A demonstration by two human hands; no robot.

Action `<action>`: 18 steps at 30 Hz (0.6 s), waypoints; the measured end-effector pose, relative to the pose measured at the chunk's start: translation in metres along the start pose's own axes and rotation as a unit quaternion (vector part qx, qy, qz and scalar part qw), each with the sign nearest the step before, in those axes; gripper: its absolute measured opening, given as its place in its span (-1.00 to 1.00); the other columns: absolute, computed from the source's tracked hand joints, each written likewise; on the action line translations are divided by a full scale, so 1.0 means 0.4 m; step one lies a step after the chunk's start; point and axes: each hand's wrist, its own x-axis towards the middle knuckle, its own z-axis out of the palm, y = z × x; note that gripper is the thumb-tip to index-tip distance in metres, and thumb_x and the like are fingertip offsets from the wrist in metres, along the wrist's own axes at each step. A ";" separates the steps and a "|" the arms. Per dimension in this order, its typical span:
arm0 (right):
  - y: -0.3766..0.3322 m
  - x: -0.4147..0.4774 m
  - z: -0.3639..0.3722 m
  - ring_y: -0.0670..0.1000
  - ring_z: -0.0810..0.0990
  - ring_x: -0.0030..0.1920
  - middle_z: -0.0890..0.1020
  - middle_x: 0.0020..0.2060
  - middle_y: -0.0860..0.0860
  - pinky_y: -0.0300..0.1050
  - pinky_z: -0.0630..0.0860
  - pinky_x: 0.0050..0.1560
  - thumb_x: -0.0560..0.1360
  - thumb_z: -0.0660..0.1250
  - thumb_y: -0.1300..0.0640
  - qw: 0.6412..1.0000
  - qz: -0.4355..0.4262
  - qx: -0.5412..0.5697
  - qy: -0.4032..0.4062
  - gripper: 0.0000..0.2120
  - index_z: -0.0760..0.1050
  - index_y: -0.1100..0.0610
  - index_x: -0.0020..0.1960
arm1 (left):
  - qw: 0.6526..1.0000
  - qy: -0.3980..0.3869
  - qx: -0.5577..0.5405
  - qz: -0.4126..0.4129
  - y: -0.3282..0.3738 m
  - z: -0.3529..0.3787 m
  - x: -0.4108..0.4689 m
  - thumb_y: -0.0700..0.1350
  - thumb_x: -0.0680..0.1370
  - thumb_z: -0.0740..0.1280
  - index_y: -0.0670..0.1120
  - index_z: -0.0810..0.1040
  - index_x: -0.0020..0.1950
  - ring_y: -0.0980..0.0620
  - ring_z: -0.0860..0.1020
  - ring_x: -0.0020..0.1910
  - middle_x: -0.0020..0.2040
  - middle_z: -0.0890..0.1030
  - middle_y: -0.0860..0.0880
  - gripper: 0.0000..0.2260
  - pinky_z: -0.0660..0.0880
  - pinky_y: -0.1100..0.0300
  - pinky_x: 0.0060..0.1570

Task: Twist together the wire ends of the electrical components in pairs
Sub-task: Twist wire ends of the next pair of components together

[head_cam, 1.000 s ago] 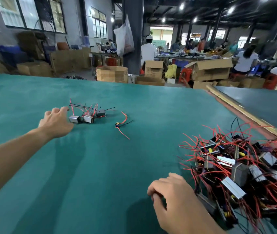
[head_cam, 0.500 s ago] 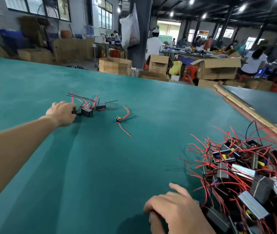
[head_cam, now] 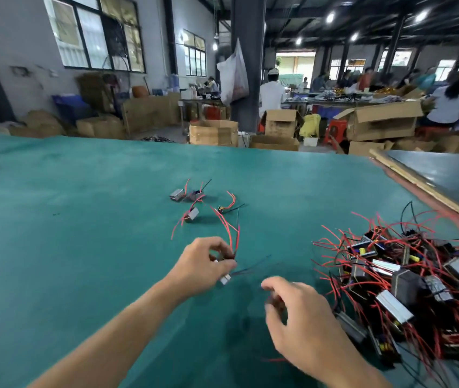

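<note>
Green felt covers a wide work surface that fills the lower part of the view, seen from a person's head looking down at two bare forearms. Just below centre, at about six o'clock, the left hand has its fingers curled and pinches a small component with a silver end, lifted off the felt. Its red wires rise toward twelve o'clock from the fingertips, and thin black wires trail off toward three o'clock. The right hand hovers at five o'clock, near the left one but apart from it, with fingers bent and the thumb close to the forefinger; something dark and blurred sits between them, and it cannot be told whether the hand has hold of it. At four o'clock, just beside the right hand, lies a large tangled pile of boxy metal and black parts bristling with red leads. A few loose components rest near the middle of the felt, beyond the left hand at twelve o'clock. Cardboard boxes and people at other tables fill the workshop behind.
</note>
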 end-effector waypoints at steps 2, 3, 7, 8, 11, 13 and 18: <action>-0.001 0.000 -0.004 -0.02 0.56 0.05 0.62 0.03 -0.15 -0.16 0.43 0.14 0.44 0.27 -0.09 1.000 0.013 0.000 -0.015 -0.57 0.45 -0.05 0.29 | 0.996 -0.064 -0.052 0.015 0.040 0.040 -0.056 -0.26 0.42 0.50 0.00 0.59 -0.23 0.07 0.55 -0.38 -0.36 0.66 0.00 -0.82 0.49 0.22 -0.29; 0.002 -0.001 -0.002 0.00 0.55 0.10 0.61 0.09 -0.14 -0.13 0.44 0.16 0.44 0.28 -0.14 1.000 0.017 -0.002 -0.025 -0.53 0.42 -0.05 0.31 | 0.995 -0.072 -0.060 0.028 0.050 0.056 -0.075 -0.28 0.40 0.51 0.02 0.60 -0.23 0.07 0.55 -0.33 -0.31 0.68 -0.02 -0.80 0.50 0.20 -0.25; 0.005 -0.003 0.003 -0.02 0.54 0.15 0.60 0.10 -0.13 -0.12 0.45 0.17 0.45 0.31 -0.10 0.999 0.010 0.003 -0.042 -0.64 0.43 -0.07 0.22 | 0.994 -0.046 -0.083 0.049 0.049 0.086 -0.127 -0.34 0.31 0.51 -0.02 0.62 -0.14 0.07 0.55 -0.25 -0.31 0.63 0.14 -0.73 0.55 0.16 -0.19; 0.003 -0.004 0.002 -0.03 0.55 0.13 0.61 0.08 -0.13 -0.11 0.46 0.15 0.44 0.31 -0.05 0.999 0.007 0.009 -0.040 -0.68 0.44 -0.08 0.19 | 0.994 -0.040 -0.083 0.050 0.048 0.084 -0.133 -0.35 0.28 0.51 -0.03 0.61 -0.12 0.02 0.57 -0.22 -0.28 0.64 0.10 -0.70 0.58 0.06 -0.16; 0.005 -0.001 0.000 0.00 0.57 0.05 0.62 -0.02 -0.15 -0.09 0.47 0.03 0.44 0.32 0.10 0.999 0.008 0.017 -0.026 -0.74 0.38 -0.11 0.08 | 0.994 -0.024 -0.100 0.041 0.046 0.075 -0.143 -0.33 0.21 0.52 -0.07 0.57 -0.05 -0.03 0.58 -0.21 -0.16 0.65 0.04 -0.63 0.59 -0.06 -0.15; 0.008 -0.003 0.000 -0.06 0.55 0.09 0.57 0.02 -0.20 -0.17 0.43 0.08 0.45 0.34 0.13 1.000 0.016 0.017 -0.012 -0.69 0.36 -0.12 0.11 | 0.993 -0.010 -0.119 0.023 0.051 0.069 -0.140 -0.27 0.20 0.50 -0.09 0.52 -0.02 0.00 0.54 -0.23 -0.10 0.60 -0.03 -0.61 0.56 0.02 -0.19; 0.012 0.001 0.002 -0.16 0.53 0.10 0.57 0.05 -0.24 -0.22 0.43 0.16 0.45 0.37 0.07 0.999 0.015 0.020 -0.025 -0.74 0.45 -0.07 0.12 | 0.985 -0.017 -0.157 -0.065 0.060 0.064 -0.140 -0.19 0.16 0.44 -0.07 0.44 0.01 0.03 0.46 -0.33 -0.12 0.48 0.00 -0.55 0.42 0.13 -0.28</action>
